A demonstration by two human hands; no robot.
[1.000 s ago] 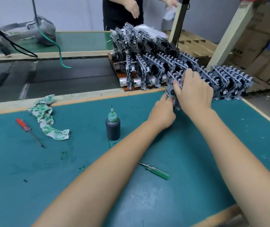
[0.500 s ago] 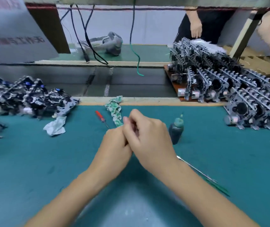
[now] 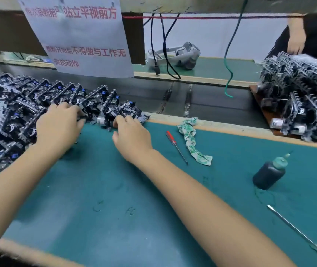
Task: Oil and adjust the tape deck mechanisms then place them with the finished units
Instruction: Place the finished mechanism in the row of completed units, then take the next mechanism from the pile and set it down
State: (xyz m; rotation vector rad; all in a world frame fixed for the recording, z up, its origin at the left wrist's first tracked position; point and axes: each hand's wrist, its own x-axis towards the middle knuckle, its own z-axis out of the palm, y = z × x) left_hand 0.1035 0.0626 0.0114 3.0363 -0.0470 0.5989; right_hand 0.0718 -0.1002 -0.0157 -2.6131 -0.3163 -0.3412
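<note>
Mechanism (image 3: 127, 112) under right hand (image 3: 132, 135) fingertips

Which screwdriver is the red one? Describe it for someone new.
Start at the green mat and find the crumpled green-and-white rag near its far edge. The red screwdriver lies just left of the rag, right of the right hand. Its short red handle sets it apart from the long green-handled one by the oil bottle.

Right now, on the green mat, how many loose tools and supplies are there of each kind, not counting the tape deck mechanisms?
Screwdrivers: 2, red-handled and green-handled
Oil bottles: 1
Rags: 1, green-and-white
Total: 4
</note>
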